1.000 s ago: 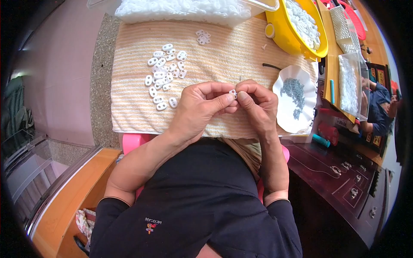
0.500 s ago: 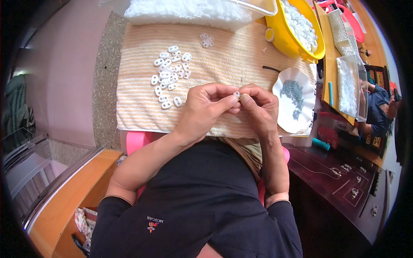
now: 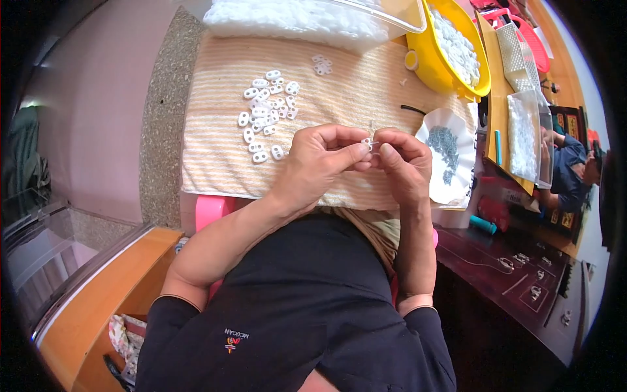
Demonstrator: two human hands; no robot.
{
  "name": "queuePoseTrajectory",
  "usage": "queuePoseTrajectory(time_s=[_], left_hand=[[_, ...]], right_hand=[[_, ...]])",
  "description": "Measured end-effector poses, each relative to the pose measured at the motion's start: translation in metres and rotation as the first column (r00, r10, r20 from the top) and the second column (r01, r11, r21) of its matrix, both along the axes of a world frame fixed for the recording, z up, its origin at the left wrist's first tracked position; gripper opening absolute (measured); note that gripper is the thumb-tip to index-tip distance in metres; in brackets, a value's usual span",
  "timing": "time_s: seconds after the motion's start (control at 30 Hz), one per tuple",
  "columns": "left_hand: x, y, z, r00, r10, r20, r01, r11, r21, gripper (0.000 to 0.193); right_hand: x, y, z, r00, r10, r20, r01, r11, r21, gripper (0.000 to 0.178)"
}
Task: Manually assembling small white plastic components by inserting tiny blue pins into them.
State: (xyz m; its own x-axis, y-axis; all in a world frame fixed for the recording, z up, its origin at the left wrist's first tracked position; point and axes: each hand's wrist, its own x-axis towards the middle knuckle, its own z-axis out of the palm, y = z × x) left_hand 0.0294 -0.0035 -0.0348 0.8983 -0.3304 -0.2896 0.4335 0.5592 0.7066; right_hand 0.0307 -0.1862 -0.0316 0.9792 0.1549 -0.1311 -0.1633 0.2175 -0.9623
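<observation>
Over the striped cloth, my left hand [image 3: 317,163] pinches a small white plastic piece [image 3: 367,142] between thumb and fingertips. My right hand [image 3: 410,163] is closed in a pinch just to its right, at a thin pale bit too small to name. To the left lies a loose pile of white two-holed plastic pieces [image 3: 261,116]. Farther back sits a little cluster of smaller white pieces [image 3: 322,65]. Near my right hand stands a fluted white paper dish [image 3: 449,191] with many tiny dark grey-green parts [image 3: 444,151] in it.
A clear tub [image 3: 408,19] full of white pieces stands at the back. Beside it is a yellow basin [image 3: 423,55] of white parts. A short black strip [image 3: 413,108] lies near the dish. A clear box [image 3: 524,134] rests on the wooden ledge at right. Pink stool parts [image 3: 213,212] flank me.
My hands have drawn slightly apart, the right one moving right, and a thin pale bit now shows between them. The whole view has shifted a little.
</observation>
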Motion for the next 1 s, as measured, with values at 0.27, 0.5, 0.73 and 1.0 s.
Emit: queuePoseTrajectory(time_s=[0.27, 0.5, 0.73, 1.0], left_hand=[[-0.004, 0.0, 0.006, 1.0, 0.005, 0.03, -0.003, 0.998, -0.056, 0.017], [-0.017, 0.002, 0.028, 0.993, -0.065, 0.098, 0.079, 0.987, -0.137, 0.018], [-0.035, -0.001, 0.044, 0.982, -0.073, 0.176, 0.112, 0.969, -0.218, 0.015], [-0.037, 0.003, 0.052, 0.949, -0.095, 0.3, 0.147, 0.977, -0.156, 0.019]], right_hand=[[-0.007, 0.004, -0.006, 0.997, -0.068, 0.037, 0.064, 0.993, 0.099, 0.014], [-0.001, -0.003, -0.015, 0.976, 0.002, 0.217, 0.04, 0.98, -0.193, 0.02], [0.004, 0.061, 0.013, 0.812, 0.37, 0.452, -0.048, 0.813, -0.58, 0.022], [0.003, 0.101, 0.012, 0.708, 0.652, 0.27, -0.074, 0.449, -0.891, 0.023]])
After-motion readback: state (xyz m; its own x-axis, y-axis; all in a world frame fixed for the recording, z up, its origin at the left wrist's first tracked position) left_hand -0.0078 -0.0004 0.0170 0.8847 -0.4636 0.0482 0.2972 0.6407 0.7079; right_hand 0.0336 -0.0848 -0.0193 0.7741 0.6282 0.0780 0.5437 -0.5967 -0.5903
